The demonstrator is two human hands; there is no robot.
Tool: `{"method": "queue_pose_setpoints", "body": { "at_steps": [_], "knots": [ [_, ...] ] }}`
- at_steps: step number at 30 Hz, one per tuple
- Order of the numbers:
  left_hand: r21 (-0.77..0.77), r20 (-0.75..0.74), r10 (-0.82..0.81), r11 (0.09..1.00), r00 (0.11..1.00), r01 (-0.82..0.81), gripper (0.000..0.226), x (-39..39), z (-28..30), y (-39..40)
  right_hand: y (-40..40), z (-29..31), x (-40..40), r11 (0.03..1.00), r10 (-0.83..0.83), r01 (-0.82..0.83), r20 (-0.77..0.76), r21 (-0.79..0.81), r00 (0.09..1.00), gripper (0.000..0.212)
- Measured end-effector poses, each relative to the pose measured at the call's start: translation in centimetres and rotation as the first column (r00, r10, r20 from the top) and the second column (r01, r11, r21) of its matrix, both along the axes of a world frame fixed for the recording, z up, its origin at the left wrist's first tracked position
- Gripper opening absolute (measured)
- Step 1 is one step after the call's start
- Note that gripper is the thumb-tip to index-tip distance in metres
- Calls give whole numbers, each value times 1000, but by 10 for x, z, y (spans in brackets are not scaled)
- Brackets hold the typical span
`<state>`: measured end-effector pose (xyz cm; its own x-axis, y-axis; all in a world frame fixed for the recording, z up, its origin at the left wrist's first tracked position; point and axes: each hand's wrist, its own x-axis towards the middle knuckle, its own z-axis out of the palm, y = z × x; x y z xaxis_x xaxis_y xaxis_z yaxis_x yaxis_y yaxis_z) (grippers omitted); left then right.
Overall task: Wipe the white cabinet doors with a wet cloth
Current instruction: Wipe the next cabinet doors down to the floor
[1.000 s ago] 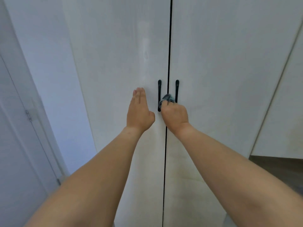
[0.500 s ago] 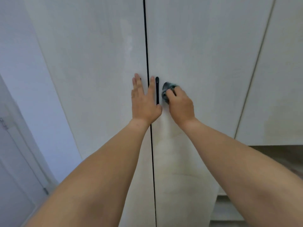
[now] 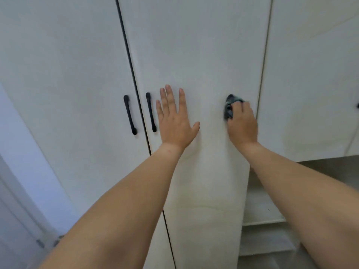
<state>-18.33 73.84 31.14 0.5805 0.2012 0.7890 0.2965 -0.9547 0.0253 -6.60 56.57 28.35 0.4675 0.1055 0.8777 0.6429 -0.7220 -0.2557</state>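
Cloth [image 3: 229, 107]: mostly hidden under the right hand [image 3: 241, 124]; only a dark bunched edge shows at its 10 o'clock. Handle [image 3: 357, 105] at the frame's 3 o'clock edge: cut off, only a dark tip in view. Both forearms cut off at the bottom edge. Hinge hardware [image 3: 40, 243] at 7 o'clock: blurred, type unclear.

Both forearms bare to the frame edge. Left hand [image 3: 174, 125] and right hand [image 3: 242, 125]: no rings, watches or gloves.
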Motion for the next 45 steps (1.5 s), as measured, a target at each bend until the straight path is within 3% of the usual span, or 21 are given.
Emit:
{"method": "queue_pose_setpoints", "body": {
  "at_steps": [1, 3, 6, 8, 10, 13, 15, 18, 20, 25, 27, 29, 31, 36, 38, 41, 45],
  "knots": [
    [-2, -11, -6, 1000, 1000, 6, 115, 7, -1, -8, -10, 5, 6, 983, -71, 89, -119, 161, 990, 35],
    [-24, -27, -11, 1000, 1000, 11, 120, 17, -2, -19, -14, 9, 9, 950, -153, 199, -198, 240, 968, 38],
    [-62, -18, -8, 998, 1000, 7, 126, 27, -6, -21, -4, 0, 0, 1000, -1, 4, 79, -29, 997, 26],
    [-70, -16, 1, 998, 1000, -3, 126, 28, -6, -21, -10, -4, 1, 976, 125, -100, 120, -193, 985, 25],
    [-69, -17, 12, 998, 1000, -13, 127, 29, -6, -23, -24, -4, 7, 990, 81, -74, 55, -117, 995, 31],
    [-77, -25, 12, 997, 1000, -14, 127, 29, -5, -23, -25, -12, 9, 999, -42, 42, 0, 22, 999, 24],
    [-75, -24, 6, 997, 1000, -8, 126, 28, -6, -22, -7, -23, -1, 997, 28, -25, 53, -72, 998, 19],
    [-35, -13, -42, 999, 999, 41, 118, 21, -4, -14, 16, -37, -16, 918, 258, -186, 172, -349, 951, 15],
    [3, 20, -38, 999, 999, 38, 109, 11, -2, -4, 25, -27, -20, 887, 297, -183, 219, -424, 930, 21],
    [-34, 106, 57, 998, 993, -54, 99, -26, -10, 42, 67, 5, -35, 987, 160, -160, 76, -6, 984, 23],
    [-56, 100, 75, 996, 992, -70, 100, -41, -19, 60, 84, -17, -48, 969, 229, -219, 94, -111, 969, 23],
    [-64, 77, 72, 996, 994, -67, 101, -54, -26, 74, 97, -49, -64, 892, 354, -303, 101, -335, 930, 26],
    [-39, 61, 43, 998, 997, -41, 101, -63, -28, 82, 107, -60, -74, 824, 416, -352, 52, -444, 908, 30],
    [-100, 61, 7, 995, 998, -1, 100, -79, -30, 107, 134, -29, -83, 936, 295, -283, 27, -208, 955, 20],
    [-134, 30, 12, 991, 999, -7, 101, -88, -36, 121, 141, -40, -87, 913, 319, -298, 31, -279, 947, 22],
    [-195, -23, 30, 980, 999, -34, 106, -99, -47, 138, 156, -67, -106, 801, 397, -347, -2, -488, 918, 30],
    [-218, -82, 10, 976, 997, -28, 109, -100, -53, 142, 195, -25, -128, 893, 359, -323, 62, -314, 931, 17]
  ]
}}
